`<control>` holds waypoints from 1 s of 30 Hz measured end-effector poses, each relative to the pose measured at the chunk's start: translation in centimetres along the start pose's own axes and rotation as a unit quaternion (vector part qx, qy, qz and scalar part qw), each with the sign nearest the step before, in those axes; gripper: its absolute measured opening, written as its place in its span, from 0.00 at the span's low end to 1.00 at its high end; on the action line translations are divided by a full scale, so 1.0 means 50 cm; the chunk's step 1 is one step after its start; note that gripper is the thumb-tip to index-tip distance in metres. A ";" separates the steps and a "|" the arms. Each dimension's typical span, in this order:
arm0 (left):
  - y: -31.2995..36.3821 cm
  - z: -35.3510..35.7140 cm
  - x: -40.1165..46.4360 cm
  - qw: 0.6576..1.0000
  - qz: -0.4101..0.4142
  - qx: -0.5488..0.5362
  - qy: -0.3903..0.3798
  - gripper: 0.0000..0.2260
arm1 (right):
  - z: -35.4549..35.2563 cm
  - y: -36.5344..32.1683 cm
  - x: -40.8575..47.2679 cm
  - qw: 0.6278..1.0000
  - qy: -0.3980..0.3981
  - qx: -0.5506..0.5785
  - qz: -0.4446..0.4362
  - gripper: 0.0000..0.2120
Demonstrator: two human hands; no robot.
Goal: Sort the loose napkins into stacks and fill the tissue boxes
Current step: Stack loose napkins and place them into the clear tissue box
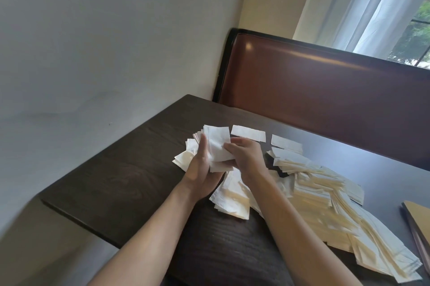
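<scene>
Both bare forearms extended from 6 o'clock toward frame centre, converging over tabletop. Left hand (202, 164) held palm-up and tilted inward, fingers curled beneath held napkins (217, 146), thumb laid along their left edge pointing to 12 o'clock. Right hand (247, 157) positioned just at 3 o'clock of left, back of hand turned up, fingers bent and pinched onto same napkins at their right edge. Wrists raised clear of surface. Hands nearly touching.

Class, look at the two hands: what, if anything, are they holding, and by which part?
A small stack of napkins: left hand grips its left edge, right hand pinches its right edge with the fingers.
</scene>
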State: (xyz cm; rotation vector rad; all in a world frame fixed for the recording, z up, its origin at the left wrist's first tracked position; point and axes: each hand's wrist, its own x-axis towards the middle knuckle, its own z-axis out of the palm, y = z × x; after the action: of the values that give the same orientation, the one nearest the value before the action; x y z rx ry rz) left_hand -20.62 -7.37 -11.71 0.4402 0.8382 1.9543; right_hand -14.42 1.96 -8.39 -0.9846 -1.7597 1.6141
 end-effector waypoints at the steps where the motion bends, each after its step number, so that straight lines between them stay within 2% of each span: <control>1: 0.000 0.000 0.002 1.000 -0.004 0.008 0.011 0.25 | 0.001 0.002 0.001 1.000 -0.011 -0.013 0.001 0.10; 3: 0.002 -0.004 0.006 0.999 -0.010 0.017 0.036 0.20 | -0.001 0.000 -0.002 0.999 -0.027 -0.031 -0.015 0.08; 6: 0.016 -0.013 0.005 0.997 0.009 -0.017 0.079 0.19 | -0.013 -0.007 -0.001 0.999 -0.013 0.000 -0.035 0.02; 8: 0.034 -0.024 0.002 0.993 0.038 -0.048 0.104 0.17 | -0.019 -0.004 0.009 0.999 0.016 0.002 -0.046 0.05; 11: 0.058 -0.043 -0.005 0.985 0.073 -0.051 0.148 0.15 | -0.017 0.022 0.036 0.986 0.047 -0.144 -0.074 0.05; 13: 0.072 -0.057 -0.010 0.980 0.096 -0.022 0.170 0.15 | -0.009 0.037 0.042 0.972 0.017 -0.221 -0.076 0.14; 15: 0.085 -0.068 -0.010 0.976 0.115 0.032 0.184 0.13 | -0.004 0.045 0.044 0.967 -0.023 -0.245 -0.071 0.21; 18: 0.097 -0.084 -0.003 0.960 0.122 0.134 0.212 0.13 | 0.004 0.050 0.048 0.954 -0.058 -0.283 -0.079 0.24; 22: 0.094 -0.088 0.007 0.949 0.059 0.198 0.240 0.14 | -0.002 0.054 0.047 0.956 -0.051 -0.275 -0.088 0.15; 27: 0.084 -0.074 0.004 0.954 -0.012 0.214 0.209 0.11 | -0.036 0.042 0.048 0.968 -0.033 -0.228 -0.097 0.08; 30: 0.083 -0.075 0.002 0.960 -0.047 0.197 0.193 0.15 | -0.064 0.031 0.050 0.964 -0.022 -0.237 -0.121 0.08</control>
State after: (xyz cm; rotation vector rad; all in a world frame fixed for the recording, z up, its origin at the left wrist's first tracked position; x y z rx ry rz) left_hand -25.49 -10.04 -11.40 0.2390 1.4868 1.8088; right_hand -13.07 5.91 -9.70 -0.8927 -2.2575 1.0915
